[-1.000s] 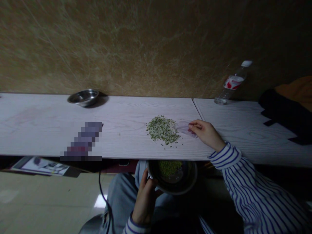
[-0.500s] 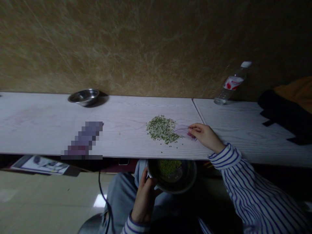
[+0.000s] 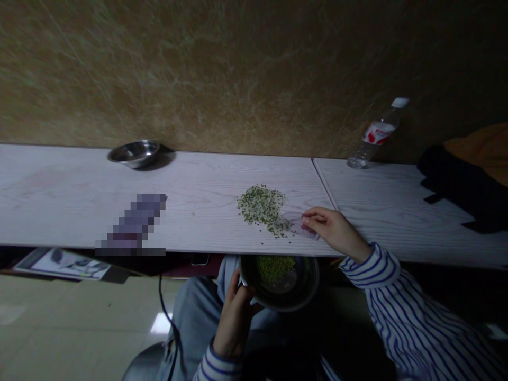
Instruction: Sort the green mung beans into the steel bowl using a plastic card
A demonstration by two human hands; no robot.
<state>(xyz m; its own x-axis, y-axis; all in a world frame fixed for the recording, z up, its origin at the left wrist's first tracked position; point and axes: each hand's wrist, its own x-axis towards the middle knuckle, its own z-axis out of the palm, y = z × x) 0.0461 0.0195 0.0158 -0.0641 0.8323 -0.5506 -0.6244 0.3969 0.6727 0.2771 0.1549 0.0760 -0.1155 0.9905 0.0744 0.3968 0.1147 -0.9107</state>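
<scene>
My left hand [image 3: 237,309] grips the rim of a metal bowl [image 3: 313,293], held over the lap just below the table's front edge. Green beans [image 3: 273,269], small like mung beans, lie in the bowl. On the table spreads a loose pile of green beans mixed with white grains [image 3: 260,203]. My right hand [image 3: 329,227] pinches a thin see-through plastic piece with a pinkish patch [image 3: 311,232]. The plastic lies low over the table, its left edge at the pile's near right side.
A shallow metal bowl [image 3: 135,154] stands at the back left. Nearer lies a blurred-out purplish thing [image 3: 137,219]. A plastic bottle [image 3: 377,133] is upright by the wall [image 3: 238,79]. Dark and orange cloth [image 3: 468,180] lies at the right. A black cable [image 3: 162,299] hangs below the table edge.
My right hand has moved slightly nearer and to the left with the plastic, drawing some of the pile's near right part toward the table edge. My left hand still holds the bowl.
</scene>
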